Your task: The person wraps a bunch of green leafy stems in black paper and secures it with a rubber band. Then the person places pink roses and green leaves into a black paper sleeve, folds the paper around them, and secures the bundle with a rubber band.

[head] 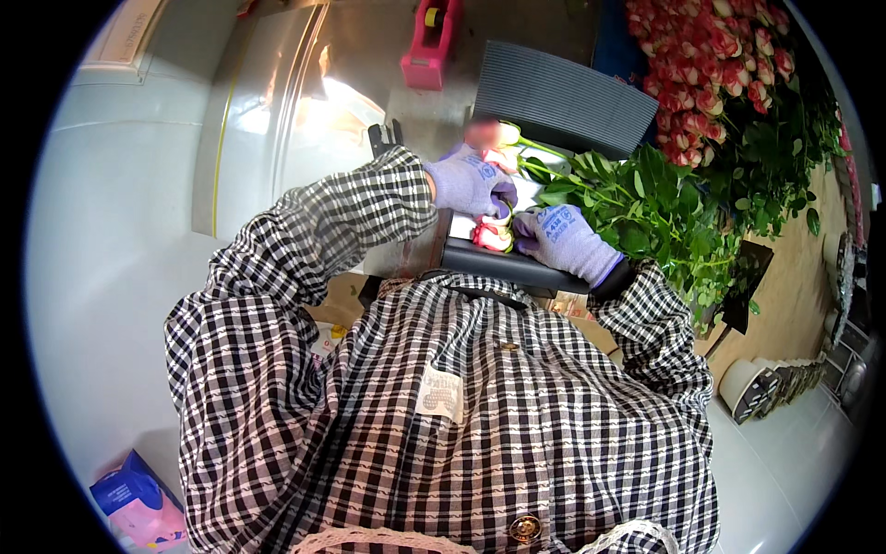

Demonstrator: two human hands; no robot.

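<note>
Both of my hands wear lilac knit gloves with printed cuffs. A pink-and-white rose (492, 234) lies sideways on a white surface in front of me. My right hand (564, 239) is closed at the base of this bloom, where its stem is hidden. My left hand (476, 183) bends its fingers down at the bloom's upper edge; whether they grip it is hidden. Beyond the left hand lie more rose heads (503, 161), one blurred. Green stems and leaves (623, 187) spread to the right. A dark padded bar (512, 266) runs along the near side.
A grey ribbed panel (561, 93) rises behind the roses. A pink tape dispenser (423, 73) and clear plastic sheeting (270, 138) lie to the left. Many pink-and-white roses (706, 76) are massed at the far right. Stacked white containers (751, 388) lie below right.
</note>
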